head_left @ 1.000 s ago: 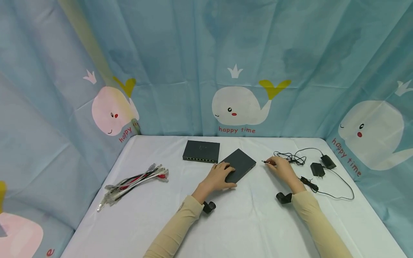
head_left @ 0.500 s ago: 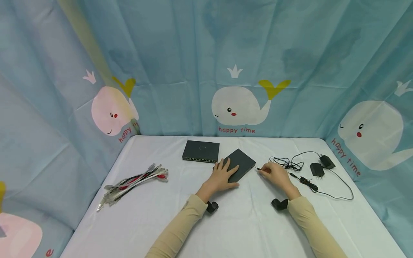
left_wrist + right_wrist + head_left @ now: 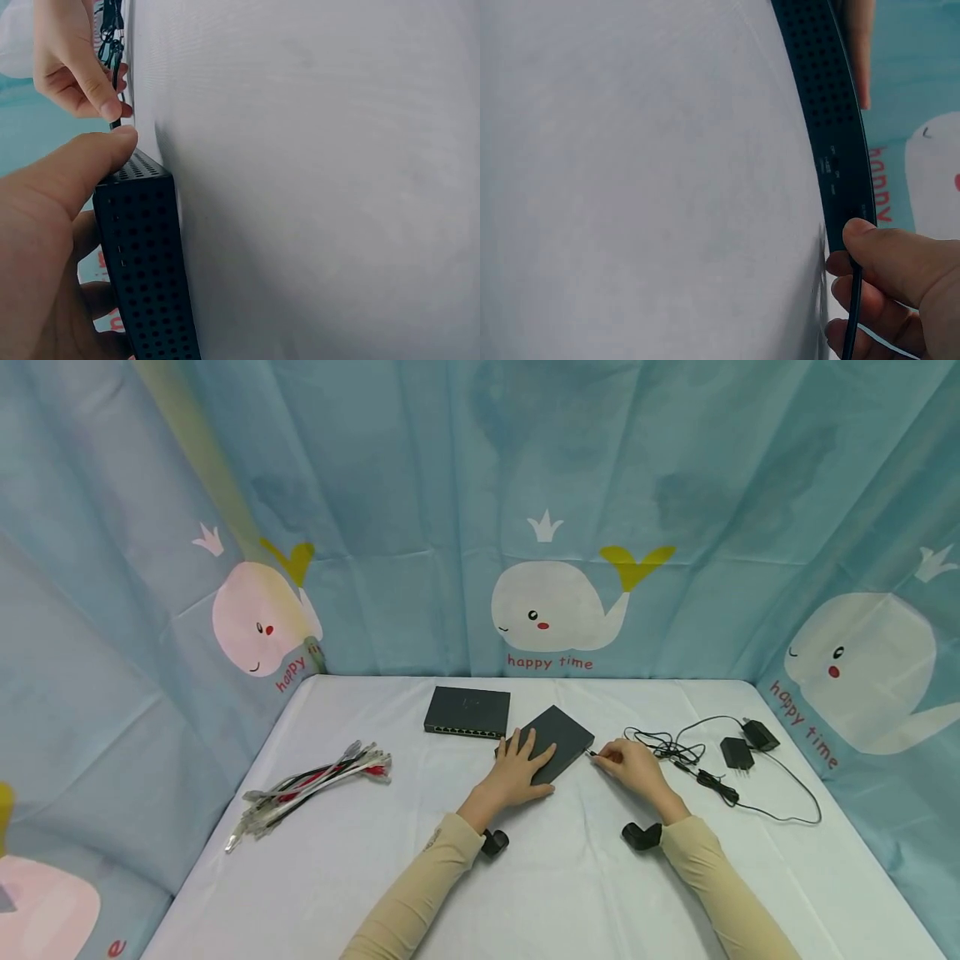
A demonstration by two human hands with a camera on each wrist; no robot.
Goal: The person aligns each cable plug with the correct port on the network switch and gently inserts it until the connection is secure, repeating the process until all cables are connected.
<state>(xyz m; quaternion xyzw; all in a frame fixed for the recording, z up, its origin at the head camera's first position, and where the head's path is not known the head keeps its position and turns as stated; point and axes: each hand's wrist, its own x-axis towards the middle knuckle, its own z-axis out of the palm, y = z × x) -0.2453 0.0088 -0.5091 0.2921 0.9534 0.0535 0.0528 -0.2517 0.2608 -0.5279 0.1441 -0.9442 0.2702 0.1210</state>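
A dark network switch lies turned at an angle on the white table. Spread over its left and near part is my left hand, fingers extended, with the thumb at the near corner. My right hand pinches the thin black power cord by its plug end between thumb and fingers. In the right wrist view those fingertips are right at the perforated side of the switch, beside small printed labels. The plug tip itself is hidden there by the thumb.
Behind and left lies a second dark switch with a row of ports. A bundle of network cables lies at the left. Two black power adapters sit at the right, near a loose coiled cord and a tied cord.
My right hand has moved left with the cord's plug end, up to the switch's side. My left hand has spread its fingers further over the switch top.
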